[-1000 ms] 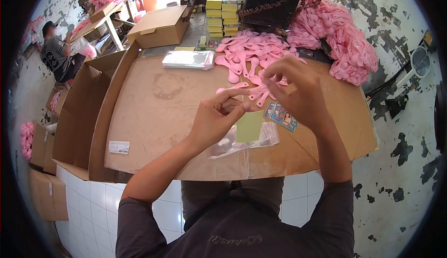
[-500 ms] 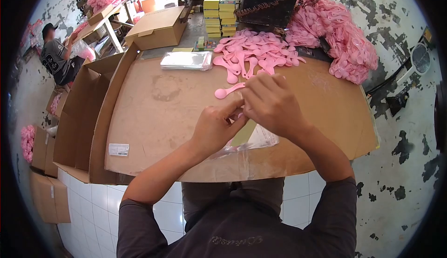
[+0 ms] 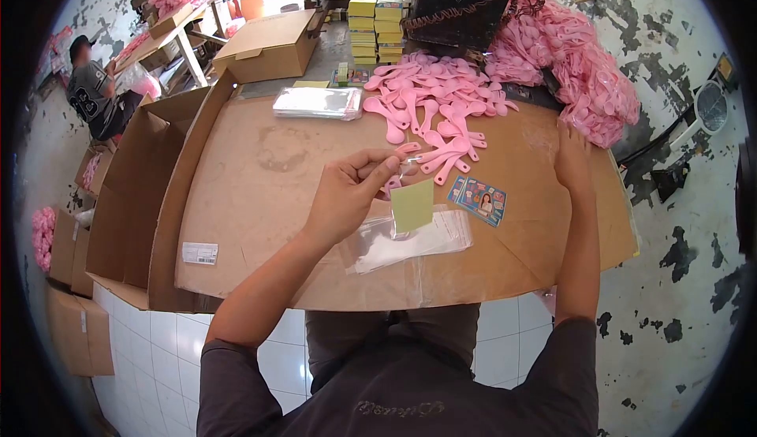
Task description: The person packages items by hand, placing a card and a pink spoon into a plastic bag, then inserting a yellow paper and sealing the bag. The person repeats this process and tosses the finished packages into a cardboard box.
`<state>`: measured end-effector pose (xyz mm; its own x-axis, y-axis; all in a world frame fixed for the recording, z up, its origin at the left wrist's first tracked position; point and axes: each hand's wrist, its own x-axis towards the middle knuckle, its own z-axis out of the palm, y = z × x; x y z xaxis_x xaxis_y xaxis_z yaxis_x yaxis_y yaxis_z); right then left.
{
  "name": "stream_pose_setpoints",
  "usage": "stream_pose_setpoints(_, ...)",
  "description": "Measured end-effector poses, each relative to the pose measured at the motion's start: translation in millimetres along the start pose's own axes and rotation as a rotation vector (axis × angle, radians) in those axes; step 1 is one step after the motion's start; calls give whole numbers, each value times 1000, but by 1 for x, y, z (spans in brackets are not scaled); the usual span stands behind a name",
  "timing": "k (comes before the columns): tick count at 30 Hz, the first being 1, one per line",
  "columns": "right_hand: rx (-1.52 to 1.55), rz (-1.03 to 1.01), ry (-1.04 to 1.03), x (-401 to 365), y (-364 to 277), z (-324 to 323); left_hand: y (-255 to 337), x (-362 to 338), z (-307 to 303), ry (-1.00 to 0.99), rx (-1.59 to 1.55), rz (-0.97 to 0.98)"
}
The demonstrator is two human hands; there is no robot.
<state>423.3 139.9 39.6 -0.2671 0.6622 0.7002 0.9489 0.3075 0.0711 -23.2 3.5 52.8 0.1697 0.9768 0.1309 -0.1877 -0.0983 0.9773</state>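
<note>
In the head view, my left hand (image 3: 351,188) pinches the top of a small clear plastic bag between thumb and fingers. A pale green card (image 3: 413,207) shows in the bag, with a bit of pink by my fingertips. Below it lie flat clear plastic bags (image 3: 441,234) on the cardboard. My right hand (image 3: 573,159) is out at the right, fingers stretched toward the lower edge of a heap of wrapped pink spoons (image 3: 595,82). Between the hands are loose pink spoons (image 3: 445,155) and a few printed cards (image 3: 483,200).
A big pile of pink spoons (image 3: 430,82) spreads across the back. Near it are a stack of clear sleeves (image 3: 319,102), stacks of cards (image 3: 363,31) and a black box (image 3: 453,3). An open carton (image 3: 142,192) stands left. Another person (image 3: 91,90) sits far left.
My right hand has left my left hand and swung right to the wrapped heap. Loose spoons and printed cards are uncovered. The left hand keeps the bag, its card now in view.
</note>
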Motion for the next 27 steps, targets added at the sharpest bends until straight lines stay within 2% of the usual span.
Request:
stream_pose_setpoints(1, -52, -16, 65, 1, -20, -13, -2, 2, -1, 6, 15, 16)
stream_pose_setpoints(4, 213, -58, 43, 13, -95, -47, -10, 2, 1, 24, 36, 50)
stream_pose_setpoints(6, 645, -46, -156, 5, -141, -57, -9, 4, 6, 31, 27, 87)
stream_pose_setpoints(8, 1132, -48, -546, 12, -188, -80, -7, 2, 11, 24, 11, 105)
stream_pose_setpoints(11, 1218, -24, -736, 4, -225, -77, -9, 0, 15, 40, -9, 142)
stream_pose_setpoints(14, 1381, 38, -762, 1, -231, -56, -9, 0, 11, 43, 27, 184)
stream_pose_setpoints(17, 1714, 130, -727, 0, -234, -42, -12, -2, 10, 25, 45, 211)
stream_pose_setpoints(18, 1711, 127, -732, -2, -233, -39, -13, -3, 12, 16, 43, 215)
stream_pose_setpoints(21, 1711, 135, -737, -5, -230, -32, -18, -5, 10, -30, 297, 363)
stream_pose_setpoints(23, 1719, 171, -721, -9, -229, -30, -21, -6, 12, 21, 196, 350)
stream_pose_setpoints(26, 1507, 184, -795, -8, -218, -29, -22, 2, 12, 73, 28, 312)
stream_pose_setpoints(27, 1582, 197, -753, -10, -218, -28, -20, 4, 11, 87, -30, 297)
